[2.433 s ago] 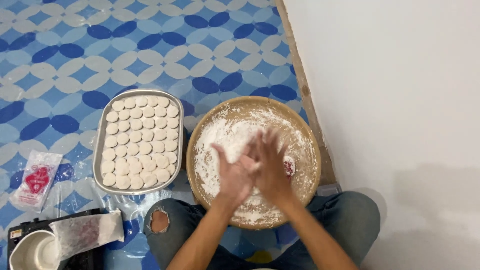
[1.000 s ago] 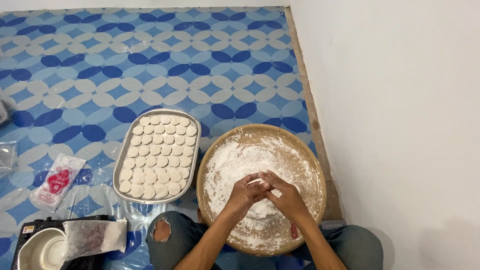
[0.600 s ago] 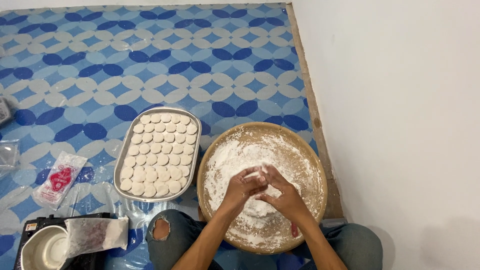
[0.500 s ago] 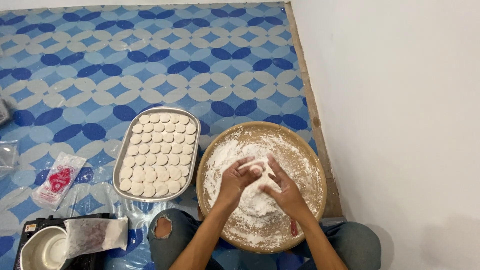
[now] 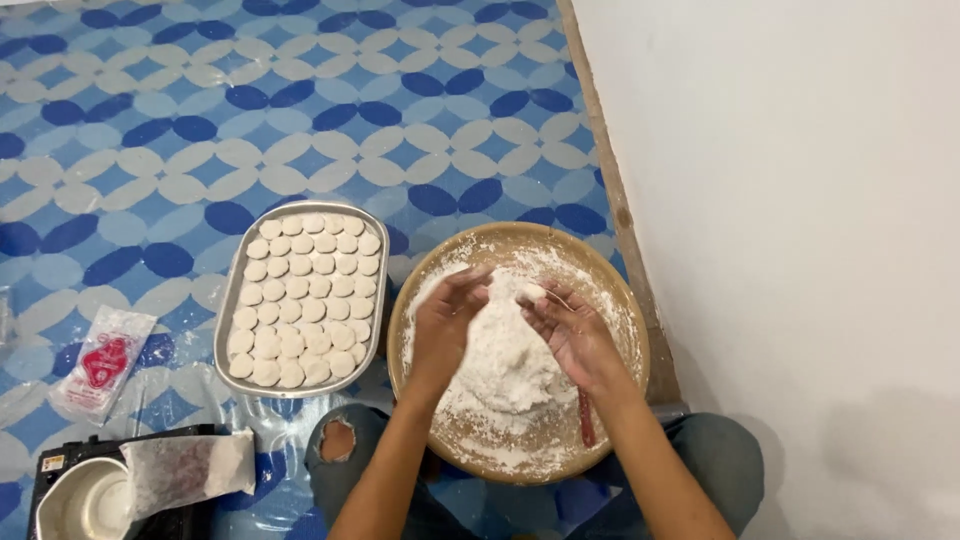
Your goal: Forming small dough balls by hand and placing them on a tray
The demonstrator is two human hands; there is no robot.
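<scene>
A round wooden tray (image 5: 610,300) lies on the floor in front of my knees, with a heap of white flour or crumbly dough (image 5: 505,355) in its middle. My left hand (image 5: 447,322) hovers over the left side of the heap, fingers slightly curled and dusted white. My right hand (image 5: 566,328) is over the right side of the heap and pinches a small white lump of dough (image 5: 530,293) at its fingertips. To the left sits a rectangular metal tray (image 5: 229,308) filled with rows of several small flat white dough discs (image 5: 305,298).
The floor is blue and white patterned tile (image 5: 200,110). A white wall (image 5: 800,200) rises close on the right. A small clear packet with a red print (image 5: 102,360) lies at the left. A plastic bag (image 5: 185,470) and a white bowl (image 5: 80,505) sit at the bottom left.
My hands were pressed together over the tray, rubbing dough. They have since parted, the left moving left over the heap, the right now holding a small lump.
</scene>
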